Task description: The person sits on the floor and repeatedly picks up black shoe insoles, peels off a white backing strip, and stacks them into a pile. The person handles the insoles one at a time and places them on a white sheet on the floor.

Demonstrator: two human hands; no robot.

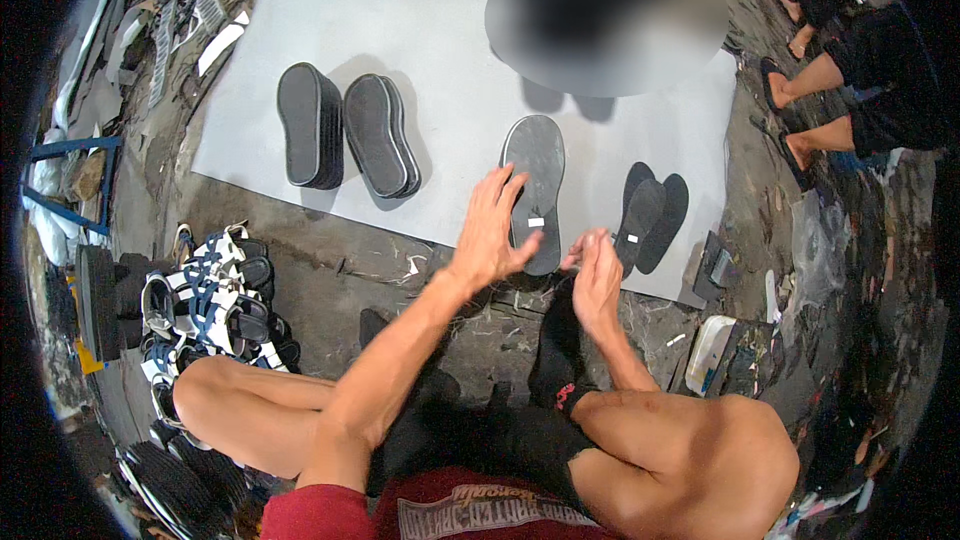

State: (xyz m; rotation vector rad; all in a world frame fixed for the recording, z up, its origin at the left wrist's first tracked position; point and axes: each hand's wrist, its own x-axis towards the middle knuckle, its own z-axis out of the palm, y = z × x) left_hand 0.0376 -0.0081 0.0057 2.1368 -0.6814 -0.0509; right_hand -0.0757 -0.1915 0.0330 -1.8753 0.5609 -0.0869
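A dark grey shoe sole (540,155) lies on the pale sheet in front of me, with a small white tag (536,222) on it. My left hand (490,230) is open over the sole's left edge, fingers spread and thumb across its lower part; whether it presses down I cannot tell. Just right of the sole's lower end is my right hand (597,275), its fingers bunched together. Anything small inside those fingertips is hidden. Beside it several dark soles (662,220) overlap in a fan, one bearing a white tag (632,239).
Two stacks of thick soles, one taller (308,125) and one shorter (380,135), stand left on the pale sheet (270,30). White-and-blue sandal uppers (210,290) are heaped by my left knee. Another person's feet (795,145) are at the far right. A blurred patch covers the top right.
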